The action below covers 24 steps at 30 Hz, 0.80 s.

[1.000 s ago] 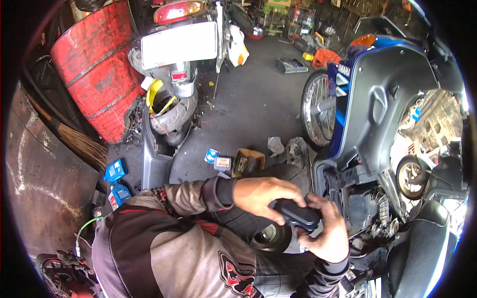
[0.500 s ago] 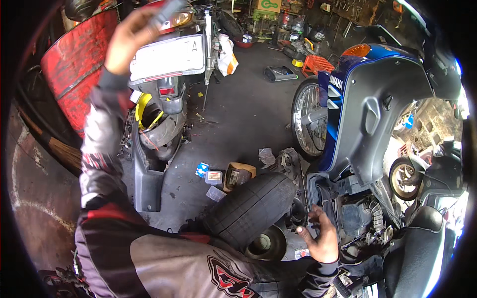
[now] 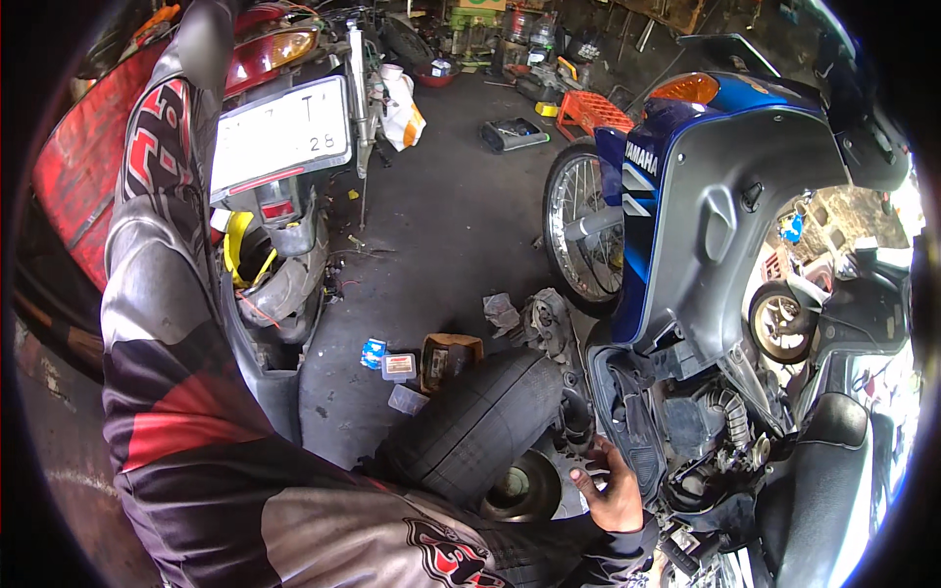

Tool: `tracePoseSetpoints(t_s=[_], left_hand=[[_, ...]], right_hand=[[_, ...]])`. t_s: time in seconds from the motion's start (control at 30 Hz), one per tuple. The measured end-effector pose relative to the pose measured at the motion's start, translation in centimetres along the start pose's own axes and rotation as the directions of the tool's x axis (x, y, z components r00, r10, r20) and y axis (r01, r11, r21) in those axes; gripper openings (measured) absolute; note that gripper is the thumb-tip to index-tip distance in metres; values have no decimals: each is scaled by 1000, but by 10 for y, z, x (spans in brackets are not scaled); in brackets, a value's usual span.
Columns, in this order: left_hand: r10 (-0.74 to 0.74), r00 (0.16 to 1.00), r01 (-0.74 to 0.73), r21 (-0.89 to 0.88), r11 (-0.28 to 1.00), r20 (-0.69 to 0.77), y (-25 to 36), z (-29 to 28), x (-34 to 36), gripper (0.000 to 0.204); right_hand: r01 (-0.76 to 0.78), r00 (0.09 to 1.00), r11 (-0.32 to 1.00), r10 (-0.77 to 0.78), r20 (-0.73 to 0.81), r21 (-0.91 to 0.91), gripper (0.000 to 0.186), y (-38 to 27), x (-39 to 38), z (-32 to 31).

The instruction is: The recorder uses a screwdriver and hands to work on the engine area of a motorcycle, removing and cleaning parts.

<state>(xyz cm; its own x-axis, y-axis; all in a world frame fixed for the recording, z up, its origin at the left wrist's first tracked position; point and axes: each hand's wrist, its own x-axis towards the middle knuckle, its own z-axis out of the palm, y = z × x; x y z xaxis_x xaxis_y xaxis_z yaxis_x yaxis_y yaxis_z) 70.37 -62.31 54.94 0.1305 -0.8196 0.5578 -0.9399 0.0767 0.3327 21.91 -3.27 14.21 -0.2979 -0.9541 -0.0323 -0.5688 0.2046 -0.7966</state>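
Note:
My left arm, in a grey, black and red sleeve, reaches up along the left side. Its hand lies beyond the upper edge, out of sight. Low and right of centre is my right hand, its thumb and fingers apart and nothing visible in them. Just beyond its fingertips stands a dark cylindrical metal part; whether they touch, I cannot tell. A round metal drum-like part lies to the left of this hand. My bent knee in dark checked trousers is beside it.
A blue and black motorcycle with exposed engine parts stands at the right. At the left are another motorcycle's rear with its white plate and a red barrel. Small boxes lie on the floor; a red crate is farther back.
My left hand, with a grey object in it, has gone up and left out of view. The view has shifted right, and my right hand has moved slightly down and left.

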Motion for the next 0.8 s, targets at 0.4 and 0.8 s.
tracePoseSetpoints(t_s=[0.4,0.8], left_hand=[[64,998,-69,298,952,26,-12,8,-2,30],[63,987,-15,308,951,-146,-44,-19,-12,33]], right_hand=[[-130,991,991,130,26,9,66,8,9,7],[-116,993,993,116,6,-23,67,2,12,6]])
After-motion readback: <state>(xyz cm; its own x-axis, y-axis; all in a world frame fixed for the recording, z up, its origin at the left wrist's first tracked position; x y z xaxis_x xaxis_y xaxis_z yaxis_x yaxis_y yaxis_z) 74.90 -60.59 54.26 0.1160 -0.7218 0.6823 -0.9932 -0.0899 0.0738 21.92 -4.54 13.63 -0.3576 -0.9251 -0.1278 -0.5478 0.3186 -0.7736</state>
